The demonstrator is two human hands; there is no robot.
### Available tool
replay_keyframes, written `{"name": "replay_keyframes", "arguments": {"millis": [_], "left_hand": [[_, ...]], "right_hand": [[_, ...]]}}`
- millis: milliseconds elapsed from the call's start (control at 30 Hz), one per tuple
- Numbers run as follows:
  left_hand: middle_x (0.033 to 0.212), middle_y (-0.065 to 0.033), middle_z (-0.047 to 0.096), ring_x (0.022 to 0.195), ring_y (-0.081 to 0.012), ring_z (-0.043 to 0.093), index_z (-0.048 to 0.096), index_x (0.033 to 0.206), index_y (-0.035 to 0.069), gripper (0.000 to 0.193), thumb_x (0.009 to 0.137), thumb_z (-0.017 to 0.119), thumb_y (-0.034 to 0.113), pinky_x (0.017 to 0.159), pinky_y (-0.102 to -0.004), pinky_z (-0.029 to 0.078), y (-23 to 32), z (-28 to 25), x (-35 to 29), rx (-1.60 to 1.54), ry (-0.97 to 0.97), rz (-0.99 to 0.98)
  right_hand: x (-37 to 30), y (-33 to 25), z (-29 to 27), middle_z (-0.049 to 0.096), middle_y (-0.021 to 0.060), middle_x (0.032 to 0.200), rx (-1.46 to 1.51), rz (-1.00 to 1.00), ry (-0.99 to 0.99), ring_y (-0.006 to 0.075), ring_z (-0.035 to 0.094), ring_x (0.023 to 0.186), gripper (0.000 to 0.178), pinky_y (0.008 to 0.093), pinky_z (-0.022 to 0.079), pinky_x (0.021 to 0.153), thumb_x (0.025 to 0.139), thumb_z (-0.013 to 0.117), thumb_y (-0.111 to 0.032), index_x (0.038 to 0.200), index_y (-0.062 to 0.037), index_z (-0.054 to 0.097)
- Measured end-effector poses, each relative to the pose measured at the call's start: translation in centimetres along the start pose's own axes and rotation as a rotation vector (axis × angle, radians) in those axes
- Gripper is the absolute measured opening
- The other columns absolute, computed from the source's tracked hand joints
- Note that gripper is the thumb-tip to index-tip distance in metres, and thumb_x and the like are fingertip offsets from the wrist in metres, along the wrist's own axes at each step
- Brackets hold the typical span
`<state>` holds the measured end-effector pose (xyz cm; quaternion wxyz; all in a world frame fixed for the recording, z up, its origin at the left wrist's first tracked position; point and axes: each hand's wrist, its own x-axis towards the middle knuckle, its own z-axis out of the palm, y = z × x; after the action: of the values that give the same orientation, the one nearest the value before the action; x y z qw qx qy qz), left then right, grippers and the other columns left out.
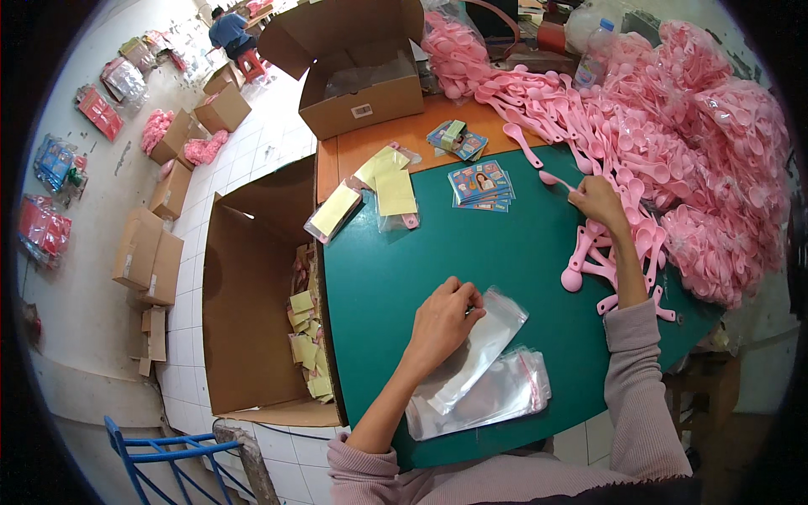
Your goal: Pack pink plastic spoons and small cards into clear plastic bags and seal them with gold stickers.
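My left hand [443, 325] is closed on a clear plastic bag [490, 347], its fingers curled at the bag's upper part. Beneath that bag, a stack of clear bags [513, 396] lies near the table's front edge. Further off to the right, my right hand [600, 204] pinches a pink spoon [553, 179] whose bowl points left. Loose pink measuring spoons [573, 279] lie just below that hand. A stack of blue printed cards [481, 183] rests to the left of the held spoon.
Bagged pink spoons [715, 160] heap at the right. Packed bags with yellow cards [394, 194] lie at the table's left edge, beside a large carton [252, 311] holding similar packs. An open box [362, 105] stands behind. A person [229, 32] sits far off.
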<state>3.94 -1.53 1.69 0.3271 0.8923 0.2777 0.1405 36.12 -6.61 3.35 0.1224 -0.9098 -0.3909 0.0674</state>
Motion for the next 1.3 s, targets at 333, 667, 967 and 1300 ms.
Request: {"name": "replay_keyframes", "arguments": {"millis": [333,667,967,1300], "left_hand": [[0.073,-0.0038,0.059,0.065,-0.0084,0.057,0.055,0.085,0.000,0.016,0.077,0.065,0.011,0.061,-0.0228,0.047,0.1,-1.3,1.2,-0.540,-0.144,-0.216],[0.085,-0.0129,0.065,0.076,-0.0120,0.062,0.046,0.098,0.000,0.022,0.083,0.059,0.010,0.063,-0.0210,0.048,-1.2,-1.4,1.5,-1.094,-0.146,-0.309],[0.086,-0.0105,0.066,0.079,-0.0107,0.061,0.050,0.100,0.001,0.026,0.081,0.063,0.012,0.065,-0.0200,0.046,-1.3,-1.8,1.6,-1.050,-0.126,-0.278],[0.093,-0.0097,0.063,0.080,-0.0106,0.059,0.051,0.111,-0.003,0.030,0.086,0.056,0.013,0.068,-0.0228,0.048,-0.8,-1.2,1.7,-1.061,0.046,-0.209]], "right_hand": [[-1.7,-0.1,-5.4,0.061,0.0073,0.076,0.742,-0.335,0.297,0.0130,0.058,0.068,0.016,0.0252,0.045,0.064,0.075,0.056,-0.003,0.090,0.0016,0.060],[-7.8,-9.9,-3.8,0.060,0.0090,0.068,0.672,-0.476,-0.080,0.0123,0.057,0.058,0.010,0.0252,0.045,0.055,0.073,0.060,-0.003,0.081,0.0024,0.059],[-8.9,-11.0,-3.7,0.059,0.0101,0.062,0.673,-0.491,0.064,0.0126,0.055,0.054,0.011,0.0255,0.042,0.051,0.074,0.062,-0.006,0.078,0.0034,0.058],[-9.6,-12.0,-2.0,0.060,0.0082,0.066,0.968,-0.497,-0.194,0.0103,0.059,0.063,0.015,0.0234,0.047,0.057,0.074,0.064,-0.008,0.081,0.0024,0.055]]}}
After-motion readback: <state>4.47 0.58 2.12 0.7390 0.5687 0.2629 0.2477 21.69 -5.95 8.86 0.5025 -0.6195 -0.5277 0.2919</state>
